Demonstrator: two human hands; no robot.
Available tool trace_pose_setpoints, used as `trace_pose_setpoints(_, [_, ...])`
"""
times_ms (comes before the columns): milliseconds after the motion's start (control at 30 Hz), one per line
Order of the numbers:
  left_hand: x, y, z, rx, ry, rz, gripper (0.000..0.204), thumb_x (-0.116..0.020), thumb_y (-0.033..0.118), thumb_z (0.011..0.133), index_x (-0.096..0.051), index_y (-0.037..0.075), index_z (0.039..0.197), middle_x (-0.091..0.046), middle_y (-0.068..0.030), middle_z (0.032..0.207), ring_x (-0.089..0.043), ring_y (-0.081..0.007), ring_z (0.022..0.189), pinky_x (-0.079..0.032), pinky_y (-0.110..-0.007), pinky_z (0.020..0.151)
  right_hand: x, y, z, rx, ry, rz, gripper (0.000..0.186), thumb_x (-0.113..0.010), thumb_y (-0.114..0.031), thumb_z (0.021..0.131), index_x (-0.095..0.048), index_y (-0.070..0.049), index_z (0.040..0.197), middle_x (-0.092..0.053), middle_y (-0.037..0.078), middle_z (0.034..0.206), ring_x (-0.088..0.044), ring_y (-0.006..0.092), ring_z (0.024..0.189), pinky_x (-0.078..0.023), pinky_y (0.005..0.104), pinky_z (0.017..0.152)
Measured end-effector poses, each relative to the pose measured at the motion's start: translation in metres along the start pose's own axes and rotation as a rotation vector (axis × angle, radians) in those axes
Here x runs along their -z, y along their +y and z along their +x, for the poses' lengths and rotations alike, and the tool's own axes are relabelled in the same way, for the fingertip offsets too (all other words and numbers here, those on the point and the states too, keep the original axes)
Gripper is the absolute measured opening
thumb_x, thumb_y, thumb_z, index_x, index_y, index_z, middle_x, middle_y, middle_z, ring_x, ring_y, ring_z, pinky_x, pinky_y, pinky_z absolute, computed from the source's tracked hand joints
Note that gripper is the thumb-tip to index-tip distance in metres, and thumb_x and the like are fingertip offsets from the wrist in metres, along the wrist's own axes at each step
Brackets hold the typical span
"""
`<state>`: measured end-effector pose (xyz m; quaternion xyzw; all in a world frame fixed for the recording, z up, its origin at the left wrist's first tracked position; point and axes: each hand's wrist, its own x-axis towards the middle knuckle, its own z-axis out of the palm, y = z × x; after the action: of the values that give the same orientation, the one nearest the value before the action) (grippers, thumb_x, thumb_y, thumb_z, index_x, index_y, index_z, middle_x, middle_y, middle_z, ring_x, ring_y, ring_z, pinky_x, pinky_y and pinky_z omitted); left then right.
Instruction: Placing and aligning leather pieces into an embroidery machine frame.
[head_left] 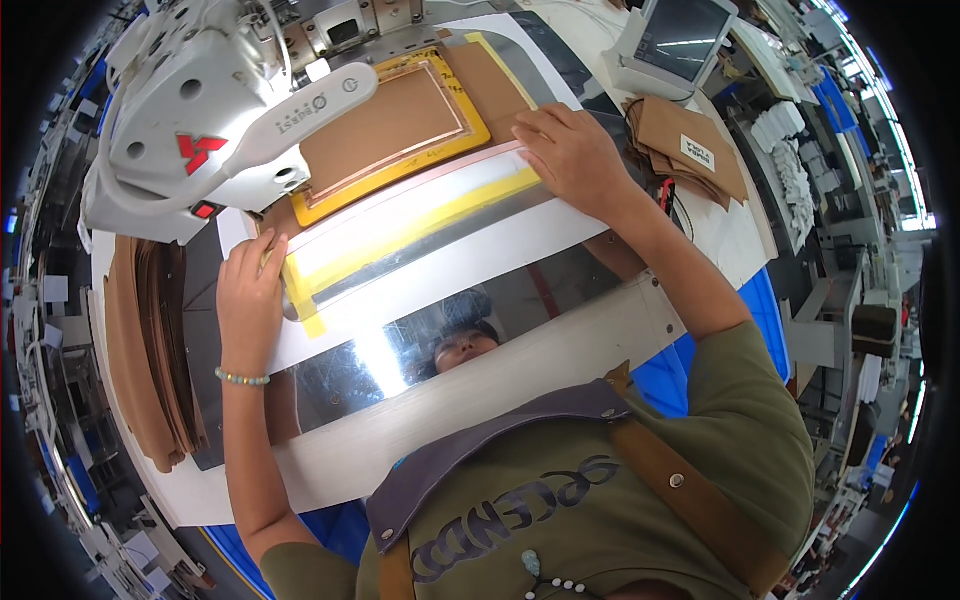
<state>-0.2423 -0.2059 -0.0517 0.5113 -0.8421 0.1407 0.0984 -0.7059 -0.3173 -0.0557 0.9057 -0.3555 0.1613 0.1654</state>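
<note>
Bright strip lights shine beyond a pale worktable.

Olive shirt, brown straps, beaded bracelet

The frame is showing bright yellow with black marks, a coppery line edging the plain brown panel inside it. Left of the frame, the machine head is gleaming white around a red emblem. On the frame's near side, yellow tape is striping pale, silvery surfaces, and an olive shirt is carrying dark lettering. Right of the frame, brown stacked pieces are bearing a white label.
</note>
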Motion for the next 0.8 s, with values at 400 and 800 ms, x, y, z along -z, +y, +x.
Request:
trace_pose_setpoints(400, [-0.002, 0.012, -0.018, 0.245, -0.020, -0.158, 0.047, -0.063, 0.021, 0.106, -0.063, 0.005, 0.150, -0.060, -0.0135, 0.157, -0.042, -0.0364, 0.155, -0.035, -0.051, 0.124, -0.007, -0.003, -0.024, -0.183, -0.048, 0.252, 0.061, -0.052, -0.050, 0.112, -0.059, -0.005, 0.152, -0.045, 0.013, 0.168, -0.032, 0.0344, 0.159, -0.025, 0.0566, 0.128])
trace_pose_setpoints(800, [0.008, 0.009, -0.019, 0.294, 0.165, -0.011, 0.045, -0.073, 0.030, 0.101, -0.073, 0.008, 0.140, -0.062, -0.0133, 0.155, -0.048, -0.0368, 0.150, -0.042, -0.048, 0.119, -0.006, -0.005, -0.022, -0.228, -0.196, 0.223, 0.054, -0.048, -0.043, 0.114, -0.055, -0.015, 0.159, -0.041, 0.008, 0.173, -0.028, 0.0330, 0.163, -0.018, 0.0550, 0.132])
